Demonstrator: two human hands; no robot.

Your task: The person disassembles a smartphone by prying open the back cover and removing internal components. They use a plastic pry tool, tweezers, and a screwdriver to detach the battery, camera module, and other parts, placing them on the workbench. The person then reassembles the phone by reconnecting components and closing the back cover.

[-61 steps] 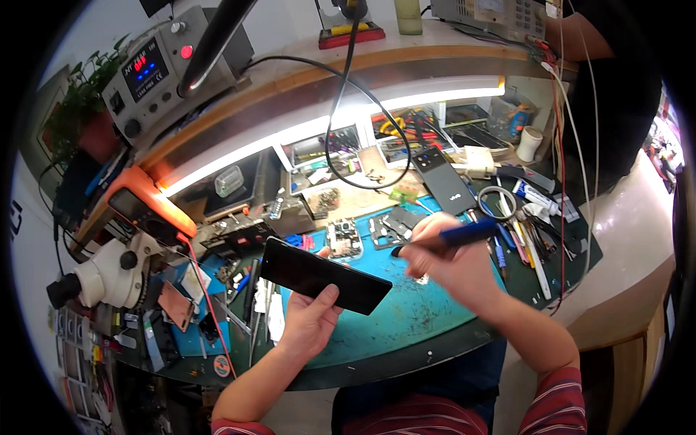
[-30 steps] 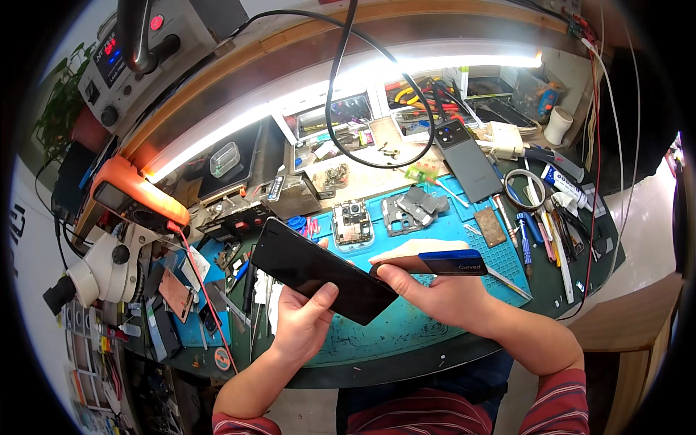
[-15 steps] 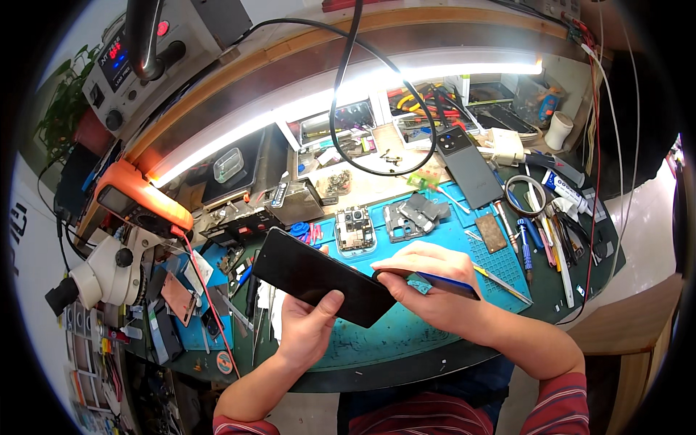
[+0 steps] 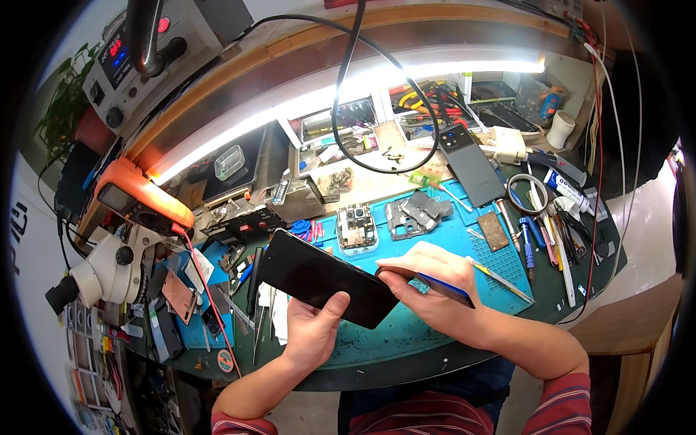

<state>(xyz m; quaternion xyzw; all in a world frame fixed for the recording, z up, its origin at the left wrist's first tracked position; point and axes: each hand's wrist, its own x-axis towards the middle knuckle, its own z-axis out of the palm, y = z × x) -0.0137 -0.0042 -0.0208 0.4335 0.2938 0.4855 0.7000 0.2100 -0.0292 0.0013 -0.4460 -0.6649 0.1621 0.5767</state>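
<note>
In my left hand (image 4: 313,335) is a black smartphone (image 4: 319,279), tilted with its dark glass face up and the thumb pressed on its lower edge. My right hand (image 4: 444,313) grips a thin, flat, dark panel with a bluish sheen (image 4: 451,291), seen nearly edge-on. The panel's near end and the right fingertips meet the phone's right end; whether the panel touches the phone I cannot tell. Beyond the phone, an opened phone body with bare circuitry (image 4: 357,228) lies on the blue work mat (image 4: 377,348). Grey phone parts (image 4: 417,215) lie beside it.
A grey phone (image 4: 471,170) leans at the back right, near a tape roll (image 4: 526,194), screwdrivers (image 4: 528,250) and a tweezers-like tool (image 4: 502,281). An orange multimeter (image 4: 141,196) and a white microscope (image 4: 101,272) stand at left. A black cable loop (image 4: 335,109) hangs over the bench.
Both hands, the phone and the panel have shifted very slightly. The panel in my right hand is tilted a little differently. Both grips stay the same.
</note>
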